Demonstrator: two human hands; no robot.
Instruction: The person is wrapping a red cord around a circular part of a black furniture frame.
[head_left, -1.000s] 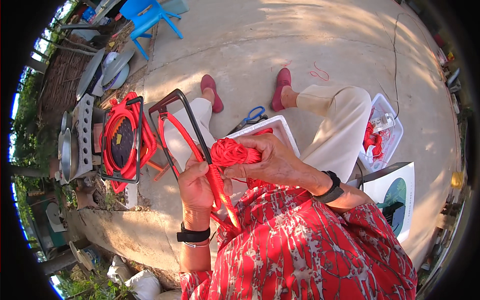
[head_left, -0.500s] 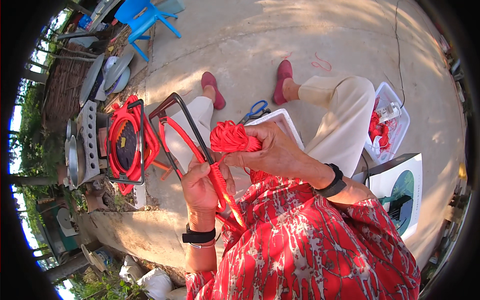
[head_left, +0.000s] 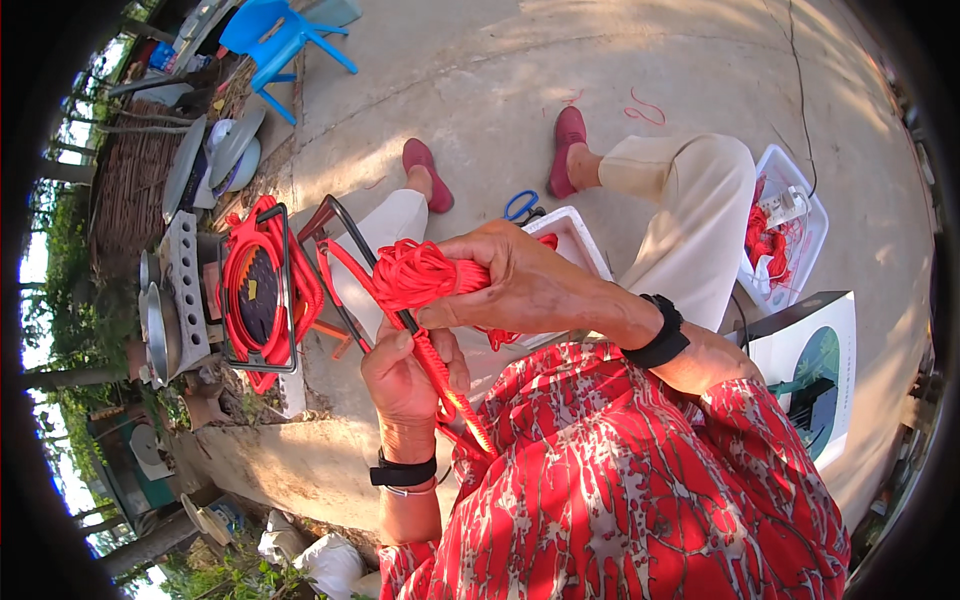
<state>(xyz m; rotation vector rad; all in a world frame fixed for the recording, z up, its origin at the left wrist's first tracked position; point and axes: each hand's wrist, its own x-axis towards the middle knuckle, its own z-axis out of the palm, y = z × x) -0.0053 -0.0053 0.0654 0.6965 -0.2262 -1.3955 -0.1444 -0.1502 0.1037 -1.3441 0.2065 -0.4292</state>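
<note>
A looped bundle of red cord (head_left: 425, 275) is pinched in my right hand (head_left: 530, 280), its fingers closed around the near end. The bundle lies over the bar of a black metal frame (head_left: 345, 225). My left hand (head_left: 405, 375) grips that frame lower down, thumb on the near side. Below the thumb, red cord wrapping (head_left: 445, 380) covers the bar in tight turns, running down toward my lap. A flat red strip (head_left: 345, 262) also runs along the frame. The fingertips of my right hand are partly hidden behind the bundle.
At left stands another black frame with red cord (head_left: 262, 290). A white foam box (head_left: 585, 235) sits between my legs, near blue-handled scissors (head_left: 522, 205). To the right are a white plastic basin (head_left: 815, 235) holding red cord and a white carton (head_left: 840, 350). A blue chair (head_left: 280, 45) stands far left.
My right hand has carried the cord bundle to the left, from beside the frame to across its bar. My left hand keeps its grip in nearly the same place.
</note>
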